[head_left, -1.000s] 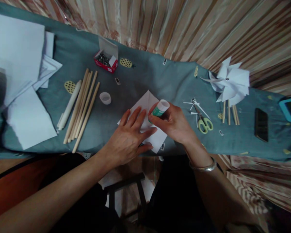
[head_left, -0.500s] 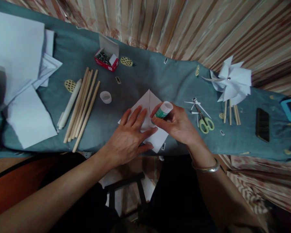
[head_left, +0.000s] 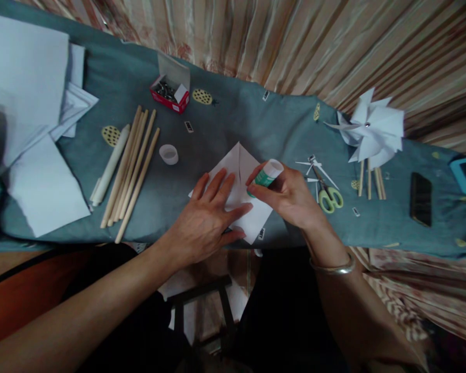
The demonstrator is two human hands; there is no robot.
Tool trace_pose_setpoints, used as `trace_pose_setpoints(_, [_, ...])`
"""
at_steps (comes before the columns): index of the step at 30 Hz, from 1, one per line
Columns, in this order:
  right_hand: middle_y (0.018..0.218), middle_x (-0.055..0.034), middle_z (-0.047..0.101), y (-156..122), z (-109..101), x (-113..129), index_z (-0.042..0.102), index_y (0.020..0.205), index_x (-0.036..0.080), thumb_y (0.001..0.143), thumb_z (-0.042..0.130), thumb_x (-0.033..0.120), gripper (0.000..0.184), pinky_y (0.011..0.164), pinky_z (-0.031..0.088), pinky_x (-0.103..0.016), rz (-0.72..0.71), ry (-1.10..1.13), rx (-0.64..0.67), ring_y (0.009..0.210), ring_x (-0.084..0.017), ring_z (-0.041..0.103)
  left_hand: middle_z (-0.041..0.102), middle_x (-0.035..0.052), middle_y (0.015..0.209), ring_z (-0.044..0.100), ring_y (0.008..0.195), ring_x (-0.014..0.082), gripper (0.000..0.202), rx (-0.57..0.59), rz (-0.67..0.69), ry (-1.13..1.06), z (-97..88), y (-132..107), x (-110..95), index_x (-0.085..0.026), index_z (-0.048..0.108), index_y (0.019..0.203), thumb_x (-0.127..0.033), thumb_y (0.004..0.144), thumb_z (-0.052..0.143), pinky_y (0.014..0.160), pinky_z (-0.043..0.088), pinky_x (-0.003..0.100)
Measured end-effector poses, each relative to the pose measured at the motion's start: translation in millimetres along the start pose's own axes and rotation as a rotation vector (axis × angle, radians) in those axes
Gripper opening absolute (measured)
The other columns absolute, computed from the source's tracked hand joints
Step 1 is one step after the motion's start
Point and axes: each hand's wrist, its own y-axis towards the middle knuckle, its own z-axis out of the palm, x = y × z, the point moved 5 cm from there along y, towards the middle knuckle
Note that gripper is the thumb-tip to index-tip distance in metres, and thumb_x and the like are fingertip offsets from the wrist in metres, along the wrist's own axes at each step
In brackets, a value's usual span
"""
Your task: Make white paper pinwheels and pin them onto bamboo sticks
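Note:
A white square of paper [head_left: 252, 220] with a crease or slit near its top corner lies on the cloth in front of me. My left hand [head_left: 205, 220] rests flat on its left part, fingers spread. In my right hand [head_left: 289, 194] a green and white glue stick [head_left: 267, 176] is gripped at a tilt, its lower end at the paper's right part. My fingers hide the glue stick's tip, so contact is hard to see. A white round cap [head_left: 169, 154] lies left of the paper. Green-handled scissors [head_left: 328, 197] lie right of my right hand, among thin paper strips.
Wooden sticks [head_left: 134, 171] and a white rolled tube [head_left: 111, 166] lie at left, near stacked white paper [head_left: 27, 77]. A red box [head_left: 171, 93] of small metal pieces stands open behind. To the right are a paper pinwheel [head_left: 370, 129], short sticks and a dark phone [head_left: 420, 199].
My right hand has moved slightly right across the paper with the glue stick. My left hand stays in place on the sheet.

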Motion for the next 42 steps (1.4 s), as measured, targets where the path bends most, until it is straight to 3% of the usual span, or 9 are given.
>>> trace_pose_setpoints(16, [0.070,0.0017,0.060,2.3,-1.2,-5.3,0.059,0.081,0.018,0.075,0.067,0.028,0.014,0.061,0.043,-0.029,0.009,0.018,-0.104,0.064,-0.013,0.055,0.029,0.0126,0.156,0.025,0.143,0.0425,0.051,-0.005,0.007,0.013,3.1,-0.7,0.4,-0.033,0.056,0.132,-0.054,0.085,0.059,0.112,0.023,0.064])
trace_pose_setpoints(25, [0.066,0.0030,0.057,4.3,0.7,-5.9,0.059,0.079,0.019,0.076,0.068,0.030,0.015,0.057,0.041,-0.028,-0.011,0.018,-0.150,0.060,-0.012,0.052,0.032,0.0081,0.156,0.023,0.144,0.0414,0.051,0.004,0.002,0.018,2.3,-0.4,0.0,-0.034,0.055,0.132,-0.055,0.086,0.058,0.112,0.023,0.064])
trace_pose_setpoints(42, [0.067,0.0017,0.057,6.3,4.7,-3.3,0.058,0.078,0.021,0.078,0.067,0.033,0.015,0.056,0.042,-0.029,-0.013,0.018,-0.154,0.061,-0.014,0.052,0.031,0.0091,0.156,0.025,0.143,0.0430,0.052,-0.001,0.003,0.016,3.0,0.3,-0.2,-0.034,0.056,0.132,-0.055,0.084,0.060,0.112,0.023,0.064])
